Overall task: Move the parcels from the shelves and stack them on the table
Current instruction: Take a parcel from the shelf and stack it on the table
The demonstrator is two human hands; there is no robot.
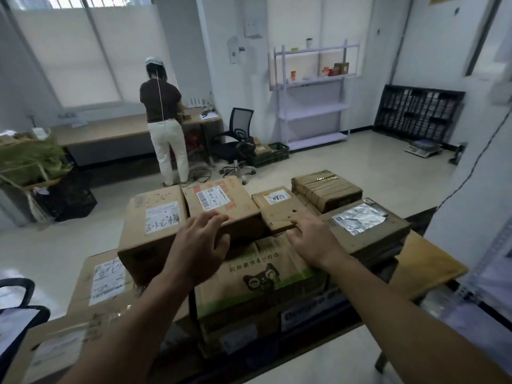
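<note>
Both my hands reach over stacked parcels on the table (pixel 432 268): left hand (pixel 203 245) spread open on the orange-printed box (pixel 221 202), right hand (pixel 310 241) open, fingertips touching the small box (pixel 277 207).

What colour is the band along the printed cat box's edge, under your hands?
Green, on the brown cat box; the head view shows it.
</note>
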